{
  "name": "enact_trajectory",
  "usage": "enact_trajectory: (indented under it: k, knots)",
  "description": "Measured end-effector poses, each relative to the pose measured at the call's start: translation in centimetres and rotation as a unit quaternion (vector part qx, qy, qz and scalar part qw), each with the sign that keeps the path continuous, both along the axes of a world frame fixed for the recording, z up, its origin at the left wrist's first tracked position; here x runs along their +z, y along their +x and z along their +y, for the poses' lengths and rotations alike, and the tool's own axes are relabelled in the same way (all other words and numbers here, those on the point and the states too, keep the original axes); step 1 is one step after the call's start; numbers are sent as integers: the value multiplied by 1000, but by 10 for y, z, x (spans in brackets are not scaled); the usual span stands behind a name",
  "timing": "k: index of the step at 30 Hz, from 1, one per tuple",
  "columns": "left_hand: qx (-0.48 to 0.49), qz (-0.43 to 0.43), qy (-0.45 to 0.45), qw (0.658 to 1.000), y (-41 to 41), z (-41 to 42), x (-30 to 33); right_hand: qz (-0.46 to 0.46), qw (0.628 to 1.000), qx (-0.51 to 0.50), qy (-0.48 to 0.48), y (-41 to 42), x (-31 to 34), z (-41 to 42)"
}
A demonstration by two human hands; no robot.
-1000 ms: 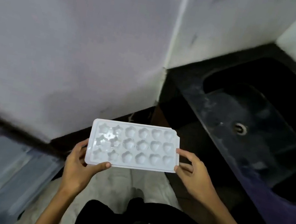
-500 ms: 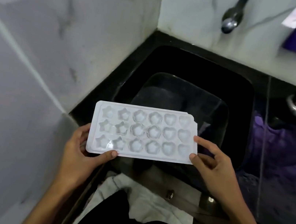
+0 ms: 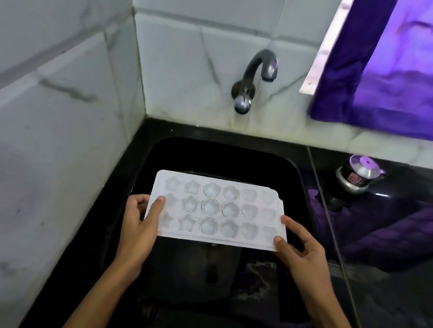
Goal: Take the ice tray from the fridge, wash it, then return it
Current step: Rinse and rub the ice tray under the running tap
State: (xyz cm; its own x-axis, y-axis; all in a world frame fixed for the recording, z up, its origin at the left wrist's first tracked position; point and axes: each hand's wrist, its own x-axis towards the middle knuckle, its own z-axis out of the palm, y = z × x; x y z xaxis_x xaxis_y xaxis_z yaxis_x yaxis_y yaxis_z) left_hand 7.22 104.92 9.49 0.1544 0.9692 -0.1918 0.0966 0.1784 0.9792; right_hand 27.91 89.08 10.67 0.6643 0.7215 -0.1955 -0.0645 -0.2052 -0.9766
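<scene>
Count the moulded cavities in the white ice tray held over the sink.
18 in the ice tray: three rows of six. The left hand thumb partly covers one at the left end.

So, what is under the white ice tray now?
Under the ice tray, held by the left hand and right hand, is the black sink. The tray covers part of the basin floor; the drain cannot be made out.
</scene>
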Motion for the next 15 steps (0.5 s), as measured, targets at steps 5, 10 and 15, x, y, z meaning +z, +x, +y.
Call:
enact_trajectory:
  k: [5, 10, 15]
  knots:
    - [11, 5, -21, 1000, 37, 38, -1, 0, 1000, -16, 3, 21, -4, 33]
    - [-8, 6, -11, 1000, 61, 72, 4, -18, 1000, -19, 12, 44, -4, 65]
    - [-16, 17, -5, 1000, 88, 102, 3, -70, 996, -33, -35, 76, -5, 105]
